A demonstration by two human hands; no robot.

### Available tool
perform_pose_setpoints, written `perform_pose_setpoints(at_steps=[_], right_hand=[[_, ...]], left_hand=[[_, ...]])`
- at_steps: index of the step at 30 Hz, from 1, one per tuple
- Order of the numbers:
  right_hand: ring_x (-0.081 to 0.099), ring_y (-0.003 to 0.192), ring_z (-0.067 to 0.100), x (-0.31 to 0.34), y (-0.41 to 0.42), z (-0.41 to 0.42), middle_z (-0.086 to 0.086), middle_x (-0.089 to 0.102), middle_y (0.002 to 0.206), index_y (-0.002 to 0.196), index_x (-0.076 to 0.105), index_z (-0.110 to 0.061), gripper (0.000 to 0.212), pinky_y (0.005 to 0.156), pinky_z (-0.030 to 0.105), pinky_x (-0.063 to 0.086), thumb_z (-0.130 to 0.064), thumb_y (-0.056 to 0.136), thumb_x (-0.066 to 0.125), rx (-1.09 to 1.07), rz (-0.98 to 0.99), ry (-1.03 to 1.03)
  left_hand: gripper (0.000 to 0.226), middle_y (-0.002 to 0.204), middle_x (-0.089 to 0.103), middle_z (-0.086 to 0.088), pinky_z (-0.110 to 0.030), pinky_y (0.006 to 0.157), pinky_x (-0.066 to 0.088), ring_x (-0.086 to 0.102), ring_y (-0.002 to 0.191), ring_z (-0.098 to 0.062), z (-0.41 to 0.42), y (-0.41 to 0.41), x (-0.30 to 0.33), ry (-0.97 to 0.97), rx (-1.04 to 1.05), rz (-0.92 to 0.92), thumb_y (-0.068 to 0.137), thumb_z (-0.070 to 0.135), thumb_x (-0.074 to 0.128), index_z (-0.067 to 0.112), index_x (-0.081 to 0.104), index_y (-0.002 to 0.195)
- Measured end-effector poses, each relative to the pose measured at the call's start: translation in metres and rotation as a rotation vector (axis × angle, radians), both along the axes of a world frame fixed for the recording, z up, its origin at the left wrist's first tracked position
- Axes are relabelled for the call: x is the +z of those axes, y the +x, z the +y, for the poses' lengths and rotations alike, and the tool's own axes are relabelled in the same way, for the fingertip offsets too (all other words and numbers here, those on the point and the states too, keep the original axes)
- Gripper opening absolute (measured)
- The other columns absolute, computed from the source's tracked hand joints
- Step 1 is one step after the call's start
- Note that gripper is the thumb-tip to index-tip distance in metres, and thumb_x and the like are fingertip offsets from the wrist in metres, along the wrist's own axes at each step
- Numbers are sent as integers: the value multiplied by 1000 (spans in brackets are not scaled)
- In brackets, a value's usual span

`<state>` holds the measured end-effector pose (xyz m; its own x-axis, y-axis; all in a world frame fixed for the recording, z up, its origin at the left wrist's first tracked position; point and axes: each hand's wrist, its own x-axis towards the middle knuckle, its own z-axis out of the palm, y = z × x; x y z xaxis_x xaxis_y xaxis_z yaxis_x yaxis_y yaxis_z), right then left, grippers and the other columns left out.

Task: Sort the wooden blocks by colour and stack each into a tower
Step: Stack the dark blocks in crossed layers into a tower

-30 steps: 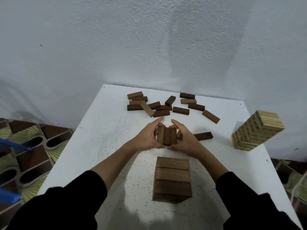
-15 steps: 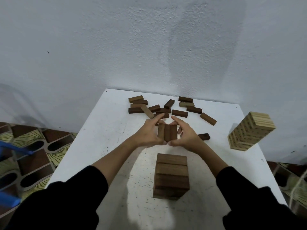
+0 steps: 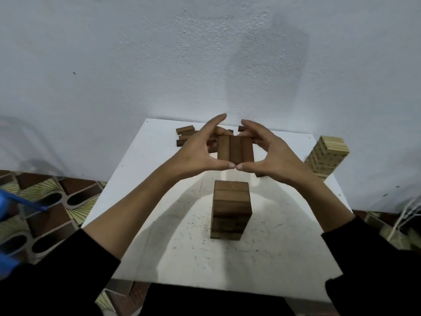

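Three dark brown blocks (image 3: 235, 148) lie side by side as one row, held in the air between both hands. My left hand (image 3: 198, 151) grips the row's left side and my right hand (image 3: 271, 153) grips its right side, thumbs meeting below it. Beneath them a dark brown tower (image 3: 231, 209) stands on the white table (image 3: 159, 174). Several loose dark blocks (image 3: 185, 130) lie at the table's far edge, partly hidden behind my hands. A light wooden tower (image 3: 328, 155) stands at the far right.
A pale wall rises right behind the table. Patterned floor tiles (image 3: 45, 201) show on the left, with a blue object (image 3: 13, 199) at the left edge. White cords (image 3: 407, 215) hang at the right.
Both hands have lifted the row of three dark blocks off the table and now hold it above the dark tower. The camera has tilted.
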<state>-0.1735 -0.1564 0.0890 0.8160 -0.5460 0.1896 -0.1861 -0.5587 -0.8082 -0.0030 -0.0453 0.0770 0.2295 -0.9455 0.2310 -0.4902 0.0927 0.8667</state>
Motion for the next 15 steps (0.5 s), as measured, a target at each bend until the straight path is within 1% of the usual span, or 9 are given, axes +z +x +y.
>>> perform_pose_setpoints(at_steps=[1, 2, 3, 5, 7, 9, 11, 15], right_hand=[[48, 120, -3, 0, -4, 4, -14, 54, 126, 142, 36, -25, 91, 98, 6, 34, -15, 66, 84, 9, 7, -6], [47, 120, -4, -1, -8, 9, -14, 54, 127, 143, 36, -25, 90, 98, 7, 33, -16, 67, 83, 18, 24, -12], [46, 121, -4, -3, -12, 14, -13, 53, 127, 142, 36, -25, 89, 100, 11, 33, -17, 67, 83, 25, 40, -15], [45, 122, -3, -7, -19, 22, -11, 54, 126, 142, 36, -27, 90, 105, 25, 35, -21, 66, 84, 27, 64, -5], [45, 123, 0, -12, -24, 29, -12, 54, 124, 142, 35, -29, 92, 106, 34, 38, -28, 64, 83, 27, 82, 2], [45, 121, -1, -16, -29, 35, -13, 55, 122, 142, 35, -30, 90, 106, 34, 37, -27, 66, 82, 37, 107, -4], [45, 119, -3, -21, -32, 39, -12, 55, 122, 142, 35, -29, 89, 105, 32, 35, -23, 68, 82, 34, 120, -9], [43, 121, -2, -28, -36, 43, -11, 53, 124, 141, 34, -31, 86, 108, 30, 32, -17, 70, 81, 29, 131, 3]], left_hand=[[102, 120, 55, 7, -2, 87, 37, 51, 104, 15, 5, -3, 1, 1, -4, -10, 66, 11, 85, 22, 25, 148], [102, 119, 54, 10, -1, 87, 36, 50, 103, 17, 10, -7, 1, 9, -11, -24, 66, 11, 85, 22, 25, 148], [103, 118, 54, 12, 0, 87, 34, 48, 103, 19, 15, -11, -1, 18, -17, -40, 66, 12, 85, 22, 24, 148], [102, 118, 55, 13, 0, 87, 33, 45, 105, 21, 24, -17, -5, 35, -26, -79, 66, 17, 86, 25, 24, 147], [104, 119, 56, 12, -1, 88, 34, 44, 109, 17, 32, -22, -11, 49, -35, -101, 65, 24, 87, 28, 23, 147], [105, 119, 57, 13, -4, 90, 34, 45, 113, 11, 38, -27, -16, 67, -44, -105, 65, 28, 85, 30, 21, 148], [105, 119, 57, 11, -6, 93, 32, 45, 113, 9, 43, -30, -20, 85, -47, -107, 68, 23, 85, 32, 18, 149], [103, 120, 56, 6, 2, 90, 27, 45, 113, 7, 46, -34, -25, 112, -52, -112, 69, 19, 84, 27, 19, 149]])
